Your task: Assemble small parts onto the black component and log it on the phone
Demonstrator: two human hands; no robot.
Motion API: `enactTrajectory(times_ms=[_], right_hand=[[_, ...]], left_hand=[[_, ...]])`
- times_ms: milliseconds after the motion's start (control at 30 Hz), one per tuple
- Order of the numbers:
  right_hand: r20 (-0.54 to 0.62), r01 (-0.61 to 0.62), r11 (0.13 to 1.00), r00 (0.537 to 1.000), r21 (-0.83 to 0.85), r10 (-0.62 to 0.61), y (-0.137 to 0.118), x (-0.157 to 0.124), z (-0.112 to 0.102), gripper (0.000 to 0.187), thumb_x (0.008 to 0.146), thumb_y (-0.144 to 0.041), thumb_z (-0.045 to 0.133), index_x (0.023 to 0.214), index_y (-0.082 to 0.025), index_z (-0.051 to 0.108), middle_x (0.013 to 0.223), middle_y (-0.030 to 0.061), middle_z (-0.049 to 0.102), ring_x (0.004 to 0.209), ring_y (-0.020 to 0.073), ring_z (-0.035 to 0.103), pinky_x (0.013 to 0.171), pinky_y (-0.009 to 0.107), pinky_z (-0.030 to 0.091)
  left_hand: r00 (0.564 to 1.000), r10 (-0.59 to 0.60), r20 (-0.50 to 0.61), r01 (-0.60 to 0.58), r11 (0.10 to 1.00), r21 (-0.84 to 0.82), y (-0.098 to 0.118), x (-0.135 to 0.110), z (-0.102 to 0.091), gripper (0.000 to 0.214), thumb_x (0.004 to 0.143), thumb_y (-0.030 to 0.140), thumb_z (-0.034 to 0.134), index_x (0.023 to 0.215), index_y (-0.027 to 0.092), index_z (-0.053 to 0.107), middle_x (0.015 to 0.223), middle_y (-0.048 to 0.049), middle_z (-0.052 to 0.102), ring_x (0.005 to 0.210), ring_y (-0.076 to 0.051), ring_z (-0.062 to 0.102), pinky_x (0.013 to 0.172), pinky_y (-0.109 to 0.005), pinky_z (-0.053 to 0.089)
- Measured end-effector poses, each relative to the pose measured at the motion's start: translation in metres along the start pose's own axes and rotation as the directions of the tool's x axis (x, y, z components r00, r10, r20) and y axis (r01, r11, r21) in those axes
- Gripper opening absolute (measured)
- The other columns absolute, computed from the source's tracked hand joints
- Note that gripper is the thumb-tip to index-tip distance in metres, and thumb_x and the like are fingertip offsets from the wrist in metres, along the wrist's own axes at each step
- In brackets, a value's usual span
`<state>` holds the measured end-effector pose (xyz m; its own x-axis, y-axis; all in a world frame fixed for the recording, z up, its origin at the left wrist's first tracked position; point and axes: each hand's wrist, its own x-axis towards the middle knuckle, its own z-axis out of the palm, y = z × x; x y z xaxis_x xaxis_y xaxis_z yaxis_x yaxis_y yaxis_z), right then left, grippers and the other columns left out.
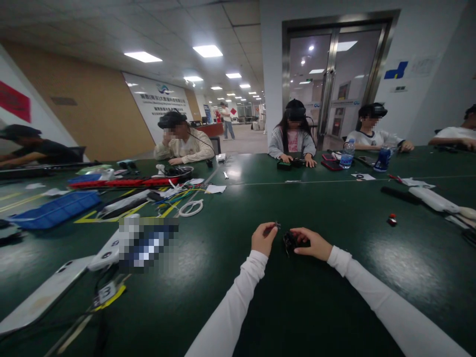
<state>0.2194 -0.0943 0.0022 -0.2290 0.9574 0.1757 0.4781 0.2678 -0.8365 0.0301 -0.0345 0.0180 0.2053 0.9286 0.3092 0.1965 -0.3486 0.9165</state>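
Note:
Both my arms, in white sleeves, reach out over the dark green table (pixel 334 297). My left hand (pixel 263 238) is closed in a pinch on a tiny dark part (pixel 277 225) held just above the table. My right hand (pixel 314 243) is curled around a small black object (pixel 290 241) that rests on the table. The two hands are a few centimetres apart, with the black object between them.
A small red and black piece (pixel 391 219) lies to the right. At left are a blue tray (pixel 55 208), a coiled white cable (pixel 191 208), loose wires and white devices (pixel 44 292). Several people sit along the far edge with phones and water bottles (pixel 347 153).

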Motion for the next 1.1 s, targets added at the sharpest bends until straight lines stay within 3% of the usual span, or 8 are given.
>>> enactTrajectory(times_ms=[300, 400, 500, 700, 800, 933, 1000, 1100], right_hand=[[0.040, -0.015, 0.996, 0.999, 0.089, 0.011, -0.003, -0.002, -0.004, 0.059, 0.064, -0.017, 0.060, 0.119, -0.023, 0.038, 0.112, 0.0058, 0.049, 0.088, 0.0177, 0.052, 0.077, 0.036, 0.039], [0.055, -0.024, 0.989, 0.998, 0.147, 0.016, 0.001, -0.001, -0.004, 0.065, 0.059, -0.003, 0.052, 0.119, -0.024, 0.037, 0.114, 0.0049, 0.048, 0.089, 0.0168, 0.051, 0.077, 0.034, 0.038], [0.035, -0.041, 0.972, 0.999, 0.229, 0.034, 0.006, 0.002, -0.002, 0.068, 0.054, 0.001, 0.046, 0.116, -0.024, 0.039, 0.113, 0.0046, 0.048, 0.087, 0.0164, 0.051, 0.073, 0.032, 0.039], [-0.045, -0.045, 0.888, 0.996, 0.459, 0.073, 0.011, 0.005, 0.000, 0.061, 0.054, -0.006, 0.045, 0.112, -0.024, 0.042, 0.109, 0.0049, 0.049, 0.083, 0.0159, 0.051, 0.063, 0.028, 0.042], [-0.064, -0.038, 0.853, 0.994, 0.520, 0.084, 0.012, 0.005, -0.001, 0.057, 0.055, -0.009, 0.045, 0.110, -0.025, 0.043, 0.108, 0.0048, 0.049, 0.082, 0.0158, 0.051, 0.063, 0.028, 0.042], [-0.106, -0.020, 0.843, 0.990, 0.537, 0.092, 0.016, 0.005, -0.001, 0.055, 0.056, -0.010, 0.046, 0.109, -0.024, 0.044, 0.106, 0.0050, 0.051, 0.082, 0.0158, 0.053, 0.067, 0.031, 0.043], [-0.120, -0.017, 0.843, 0.988, 0.538, 0.097, 0.018, 0.005, 0.000, 0.055, 0.057, -0.009, 0.046, 0.109, -0.024, 0.045, 0.106, 0.0051, 0.051, 0.082, 0.0158, 0.053, 0.068, 0.032, 0.044], [-0.120, -0.030, 0.843, 0.987, 0.536, 0.111, 0.018, 0.005, 0.000, 0.054, 0.058, -0.009, 0.046, 0.109, -0.024, 0.045, 0.107, 0.0052, 0.051, 0.082, 0.0160, 0.054, 0.069, 0.032, 0.044]], left_hand=[[0.935, -0.203, -0.290, 0.046, 0.882, -0.470, -0.004, 0.017, -0.025, 0.038, 0.061, 0.033, 0.063, 0.091, 0.011, 0.059, 0.091, -0.0110, 0.062, 0.079, -0.016, 0.059, 0.072, -0.031, 0.045], [0.919, -0.259, -0.298, 0.042, 0.815, -0.578, -0.005, 0.018, -0.025, 0.038, 0.059, 0.031, 0.065, 0.091, 0.010, 0.058, 0.093, -0.0121, 0.061, 0.080, -0.016, 0.060, 0.073, -0.030, 0.045], [0.937, -0.265, -0.227, 0.079, 0.795, -0.602, -0.006, 0.014, -0.020, 0.037, 0.061, 0.031, 0.064, 0.091, 0.010, 0.056, 0.095, -0.0122, 0.061, 0.082, -0.017, 0.060, 0.076, -0.032, 0.045], [0.999, -0.024, 0.040, 0.036, 0.931, -0.364, 0.006, -0.005, 0.000, 0.030, 0.071, 0.031, 0.054, 0.094, 0.011, 0.052, 0.087, -0.0090, 0.062, 0.075, -0.016, 0.061, 0.077, -0.035, 0.045], [0.962, 0.122, 0.244, -0.090, 0.986, -0.140, 0.017, -0.016, 0.006, 0.024, 0.076, 0.026, 0.046, 0.097, 0.015, 0.049, 0.087, -0.0061, 0.062, 0.079, -0.014, 0.060, 0.078, -0.033, 0.044], [0.868, 0.189, 0.460, -0.275, 0.953, 0.128, 0.026, -0.023, 0.009, 0.020, 0.078, 0.020, 0.041, 0.098, 0.018, 0.047, 0.086, -0.0029, 0.062, 0.084, -0.013, 0.057, 0.082, -0.031, 0.041], [0.847, 0.194, 0.494, -0.343, 0.911, 0.231, 0.025, -0.022, 0.008, 0.020, 0.078, 0.018, 0.041, 0.097, 0.018, 0.047, 0.085, -0.0027, 0.062, 0.086, -0.014, 0.056, 0.083, -0.031, 0.039], [0.858, 0.180, 0.480, -0.381, 0.851, 0.362, 0.018, -0.016, 0.004, 0.020, 0.078, 0.019, 0.040, 0.097, 0.018, 0.047, 0.087, -0.0035, 0.061, 0.088, -0.015, 0.055, 0.083, -0.030, 0.038]])
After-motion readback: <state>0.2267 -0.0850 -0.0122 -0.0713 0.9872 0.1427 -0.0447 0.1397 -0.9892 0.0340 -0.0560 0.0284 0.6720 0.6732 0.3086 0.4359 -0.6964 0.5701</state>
